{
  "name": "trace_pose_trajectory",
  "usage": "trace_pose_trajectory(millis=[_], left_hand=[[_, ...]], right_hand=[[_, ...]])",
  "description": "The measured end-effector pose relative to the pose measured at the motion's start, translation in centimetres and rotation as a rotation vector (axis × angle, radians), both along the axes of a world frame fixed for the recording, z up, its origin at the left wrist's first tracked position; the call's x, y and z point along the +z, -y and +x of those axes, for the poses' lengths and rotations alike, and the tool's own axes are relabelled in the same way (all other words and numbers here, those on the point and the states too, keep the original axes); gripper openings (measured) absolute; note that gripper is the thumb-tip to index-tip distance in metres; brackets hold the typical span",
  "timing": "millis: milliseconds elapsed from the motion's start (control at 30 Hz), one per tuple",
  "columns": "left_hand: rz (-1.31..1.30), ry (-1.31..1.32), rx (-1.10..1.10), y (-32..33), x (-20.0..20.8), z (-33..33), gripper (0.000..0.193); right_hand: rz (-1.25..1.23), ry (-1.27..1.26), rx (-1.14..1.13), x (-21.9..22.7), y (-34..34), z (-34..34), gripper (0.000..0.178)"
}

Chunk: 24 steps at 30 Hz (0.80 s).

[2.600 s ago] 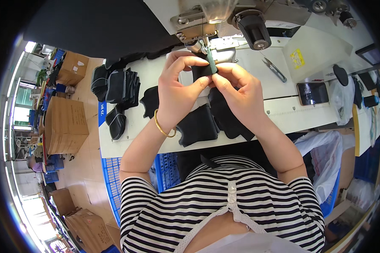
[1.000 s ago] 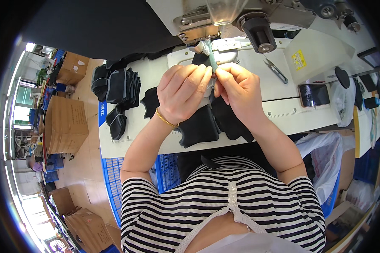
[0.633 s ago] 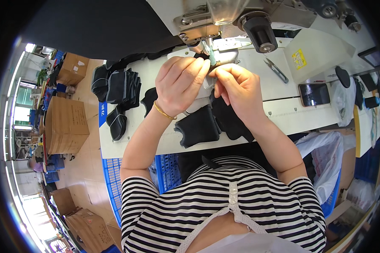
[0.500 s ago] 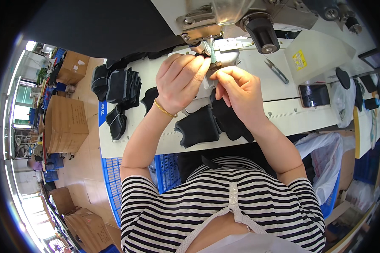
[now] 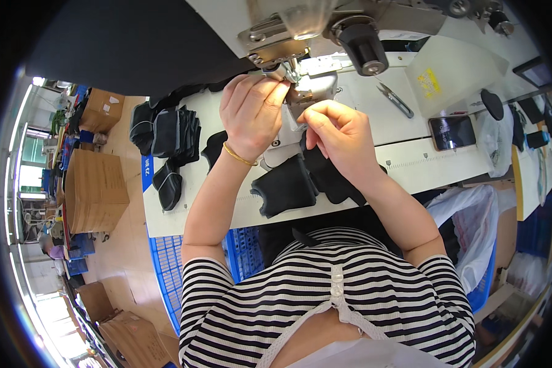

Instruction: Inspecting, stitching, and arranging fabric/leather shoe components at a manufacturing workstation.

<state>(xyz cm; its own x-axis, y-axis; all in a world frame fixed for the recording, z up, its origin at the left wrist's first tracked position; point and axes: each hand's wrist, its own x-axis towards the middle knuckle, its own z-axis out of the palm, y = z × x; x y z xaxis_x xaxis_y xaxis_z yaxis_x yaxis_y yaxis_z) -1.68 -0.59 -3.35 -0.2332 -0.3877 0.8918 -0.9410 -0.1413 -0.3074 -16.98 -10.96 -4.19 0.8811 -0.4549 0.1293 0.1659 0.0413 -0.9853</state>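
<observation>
We see the left hand [image 5: 252,115] with fingertips bunched just beside the foot [image 5: 293,72] of the sewing machine [image 5: 278,51]; can't tell if anything's pinched in there. Foot sits just beyond and right of those tips, left hand nearer; its long axis is too small to read. Right hand [image 5: 340,135] is loosely curled, thumb and index nearly together, apart from the foot; grip unclear. Black cloth piece [image 5: 330,178] slants from below right fingertips toward us.
</observation>
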Motion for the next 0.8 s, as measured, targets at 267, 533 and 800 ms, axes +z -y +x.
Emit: trace_pose_trajectory(millis=[267, 533, 800], left_hand=[[-0.007, -0.030, 0.004, 0.13, -0.16, 0.03, 0.021], [-0.007, -0.031, -0.004, 0.08, -0.26, 0.09, 0.022], [-0.008, -0.013, 0.004, 0.11, -0.17, 0.37, 0.022]], right_hand=[[-0.023, -0.003, 0.015, -0.04, -0.22, -0.21, 0.018], [-0.029, -0.018, 0.028, -0.31, -0.35, -0.29, 0.018], [-0.029, -0.057, 0.053, -0.75, -0.07, -0.65, 0.018]])
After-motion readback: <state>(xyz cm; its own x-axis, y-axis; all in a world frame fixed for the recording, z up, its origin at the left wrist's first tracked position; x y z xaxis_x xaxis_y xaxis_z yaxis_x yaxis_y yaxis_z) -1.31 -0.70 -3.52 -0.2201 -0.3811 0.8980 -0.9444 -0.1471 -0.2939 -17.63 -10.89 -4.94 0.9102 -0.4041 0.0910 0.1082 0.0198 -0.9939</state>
